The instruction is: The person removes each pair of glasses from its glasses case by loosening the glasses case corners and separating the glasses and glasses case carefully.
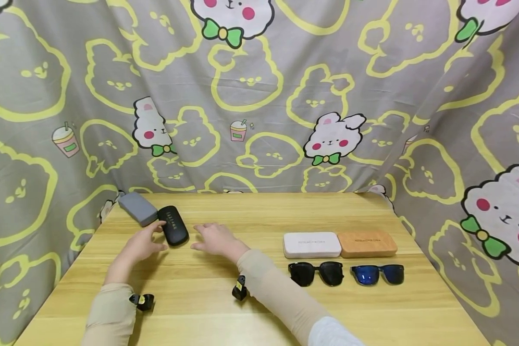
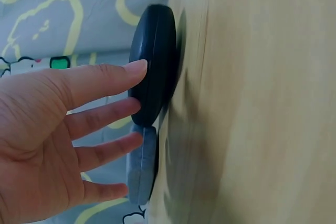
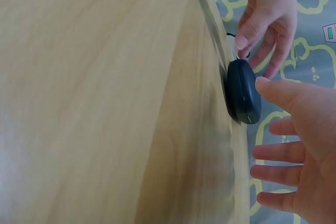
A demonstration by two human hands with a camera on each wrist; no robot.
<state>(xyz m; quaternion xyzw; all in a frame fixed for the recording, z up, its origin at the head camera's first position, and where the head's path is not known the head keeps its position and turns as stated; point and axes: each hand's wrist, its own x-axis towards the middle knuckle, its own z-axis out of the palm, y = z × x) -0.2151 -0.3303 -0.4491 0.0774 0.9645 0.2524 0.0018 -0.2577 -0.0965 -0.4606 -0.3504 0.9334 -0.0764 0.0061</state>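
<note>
A black glasses case (image 1: 174,227) lies shut on the wooden table at the left, with small lettering on its lid. Just left of it and farther back is a grey-blue case (image 1: 137,207). My left hand (image 1: 144,244) is at the black case's left side, its fingers spread; in the left wrist view the thumb and index fingertips overlap the case (image 2: 155,61), and whether they touch it I cannot tell. To the right of the case my right hand (image 1: 218,239) hovers with fingers extended, holding nothing, a small gap apart in the head view.
At the right, a white glasses case (image 1: 312,245) and an orange-brown case (image 1: 367,244) lie side by side. In front of them are black sunglasses (image 1: 315,274) and blue-lensed sunglasses (image 1: 377,275). A patterned curtain (image 1: 259,115) hangs behind the table (image 1: 225,312).
</note>
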